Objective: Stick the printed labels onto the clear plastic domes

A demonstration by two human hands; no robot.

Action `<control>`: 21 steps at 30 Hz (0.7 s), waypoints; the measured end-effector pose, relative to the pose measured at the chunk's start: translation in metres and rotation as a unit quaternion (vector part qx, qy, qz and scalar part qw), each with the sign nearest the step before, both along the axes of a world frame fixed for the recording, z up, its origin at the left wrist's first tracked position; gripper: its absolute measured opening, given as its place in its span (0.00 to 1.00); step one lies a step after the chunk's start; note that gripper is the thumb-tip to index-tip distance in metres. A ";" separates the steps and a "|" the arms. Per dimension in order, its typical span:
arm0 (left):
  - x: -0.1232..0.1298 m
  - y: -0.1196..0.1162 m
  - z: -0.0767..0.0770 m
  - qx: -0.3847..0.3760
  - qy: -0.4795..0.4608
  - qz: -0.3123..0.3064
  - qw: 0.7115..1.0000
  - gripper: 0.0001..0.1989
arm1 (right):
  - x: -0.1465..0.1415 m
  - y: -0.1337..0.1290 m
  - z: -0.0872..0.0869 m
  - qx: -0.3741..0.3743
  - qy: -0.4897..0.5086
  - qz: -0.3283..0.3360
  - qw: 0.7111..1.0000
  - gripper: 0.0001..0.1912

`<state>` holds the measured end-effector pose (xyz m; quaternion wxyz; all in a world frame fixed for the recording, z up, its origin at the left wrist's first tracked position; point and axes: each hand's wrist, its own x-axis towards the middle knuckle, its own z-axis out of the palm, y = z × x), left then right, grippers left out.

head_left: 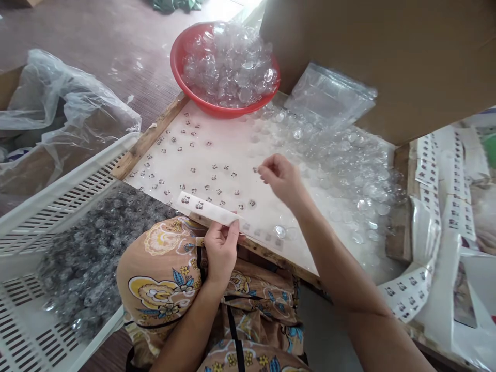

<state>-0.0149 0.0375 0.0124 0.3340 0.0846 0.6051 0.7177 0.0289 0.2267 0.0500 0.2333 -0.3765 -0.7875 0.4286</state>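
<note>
My left hand (222,245) pinches a white backing strip (213,211) at the board's near edge. Two panda stickers show at the strip's left end; its right part looks bare and see-through. Over the middle of the white board (228,150), my right hand (282,180) is closed in a pinch, with a small panda sticker (255,169) at its fingertips. Several panda pieces (214,177) lie scattered on the board to the left. A clear round disc (279,231) lies below my right hand, and a heap of clear discs (349,165) covers the board's right side.
A red bowl (225,111) heaped with clear discs stands at the board's far edge. At left, a white slotted crate (70,194) holds many finished-looking pieces. Clear plastic bags (329,95) lie before a cardboard panel (380,57). Panda sticker sheets (411,292) hang at right.
</note>
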 end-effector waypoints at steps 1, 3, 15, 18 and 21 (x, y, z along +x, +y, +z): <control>0.000 0.000 0.000 0.000 0.001 0.000 1.000 0.14 | 0.004 0.016 -0.007 -0.019 -0.023 -0.037 0.999 0.04; 0.001 -0.001 -0.001 0.000 0.004 -0.003 1.000 0.14 | 0.010 0.040 -0.019 -0.037 -0.072 -0.067 0.994 0.03; 0.001 -0.002 -0.001 0.000 0.006 -0.010 1.000 0.13 | 0.000 0.052 -0.042 0.059 -0.173 -0.046 0.982 0.01; 0.001 -0.002 -0.001 0.003 0.002 -0.011 1.000 0.12 | -0.008 0.042 -0.047 0.134 -0.189 -0.022 0.972 0.04; 0.002 -0.002 -0.002 0.006 0.002 -0.008 1.000 0.11 | -0.016 0.028 -0.051 0.179 -0.187 -0.005 0.966 0.06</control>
